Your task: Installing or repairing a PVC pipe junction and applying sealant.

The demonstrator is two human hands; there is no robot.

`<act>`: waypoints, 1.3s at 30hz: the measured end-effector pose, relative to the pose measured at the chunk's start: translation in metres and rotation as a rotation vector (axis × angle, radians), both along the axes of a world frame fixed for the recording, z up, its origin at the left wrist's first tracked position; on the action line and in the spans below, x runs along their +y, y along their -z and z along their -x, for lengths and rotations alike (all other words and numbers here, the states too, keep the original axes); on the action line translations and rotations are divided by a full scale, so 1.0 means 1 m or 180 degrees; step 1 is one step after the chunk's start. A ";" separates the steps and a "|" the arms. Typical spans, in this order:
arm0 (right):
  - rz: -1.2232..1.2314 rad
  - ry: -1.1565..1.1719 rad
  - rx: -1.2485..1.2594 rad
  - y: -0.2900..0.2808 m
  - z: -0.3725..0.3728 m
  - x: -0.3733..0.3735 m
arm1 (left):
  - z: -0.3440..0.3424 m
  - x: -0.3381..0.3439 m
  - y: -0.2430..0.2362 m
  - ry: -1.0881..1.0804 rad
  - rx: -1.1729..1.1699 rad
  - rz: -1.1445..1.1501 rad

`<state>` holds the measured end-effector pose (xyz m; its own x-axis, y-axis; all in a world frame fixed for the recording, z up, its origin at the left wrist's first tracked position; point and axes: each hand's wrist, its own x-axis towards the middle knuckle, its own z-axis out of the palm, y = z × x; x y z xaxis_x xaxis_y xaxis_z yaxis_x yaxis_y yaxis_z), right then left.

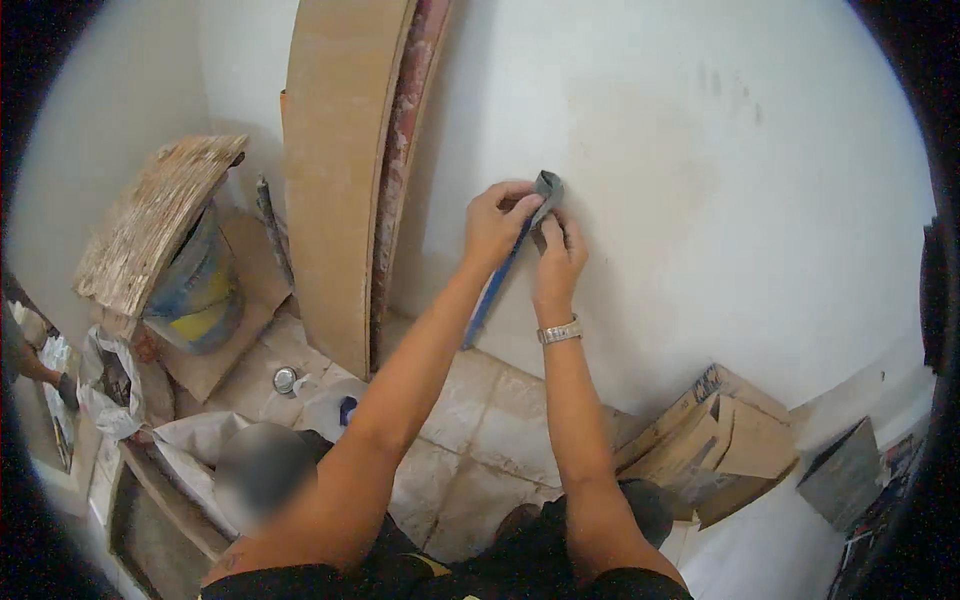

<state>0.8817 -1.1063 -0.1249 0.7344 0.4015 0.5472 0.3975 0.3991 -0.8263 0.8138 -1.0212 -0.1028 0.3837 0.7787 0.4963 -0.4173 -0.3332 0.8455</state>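
Both hands are raised in front of the white wall [720, 260], close together. With its fingers pinched, my left hand [492, 225] grips the upper end of a long, narrow blue piece [490, 297] that slants down and to the left. A grey strip [547, 185], bent into a loop, stands up at the left fingertips; whether it is paper or cloth I cannot tell. My right hand [560, 262], with a metal watch on its wrist, is closed on the lower part of the grey strip. Fingers partly hide where the strip and the blue piece meet.
Tall brown boards [340, 180] lean on the wall to the left. A stained bucket [205, 290] has a rough wooden board [160, 220] on top. Cardboard boxes [720, 440] lie at lower right. Another person's arm [35, 365] shows at the far left. The floor is tiled [440, 480].
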 end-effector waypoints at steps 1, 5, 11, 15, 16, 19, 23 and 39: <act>-0.0078 -0.0136 0.0067 -0.001 -0.001 -0.002 | 0.001 -0.001 0.000 -0.0031 0.0039 -0.0155; -0.0420 -0.0540 0.0813 -0.011 0.007 -0.008 | -0.006 -0.015 0.003 -0.0423 0.0021 -0.0242; 0.0390 0.0396 -0.0735 -0.014 0.002 -0.012 | -0.022 -0.022 0.021 -0.0557 -0.0641 0.0061; 0.0851 0.0599 -0.1381 -0.041 0.006 -0.008 | -0.019 -0.015 0.047 -0.0765 -0.1080 -0.0720; 0.1148 0.0519 -0.1226 -0.050 0.000 -0.010 | -0.018 -0.024 0.043 -0.0660 -0.1138 -0.0610; 0.1288 0.0885 -0.1727 -0.066 0.001 -0.007 | -0.014 -0.023 0.041 -0.0514 -0.0804 -0.0209; 0.1617 0.0787 -0.1913 -0.078 -0.008 -0.005 | -0.020 -0.007 0.034 0.0115 -0.1390 0.0787; 0.2452 0.0963 -0.2721 -0.112 0.013 -0.003 | -0.024 -0.033 0.041 -0.1131 -0.1063 -0.0180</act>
<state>0.8688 -1.1091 -0.0132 0.3701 0.7123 0.5963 0.9289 -0.2912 -0.2287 0.8375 -1.0538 -0.1441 -0.0881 0.8008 0.5924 -0.5147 -0.5457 0.6612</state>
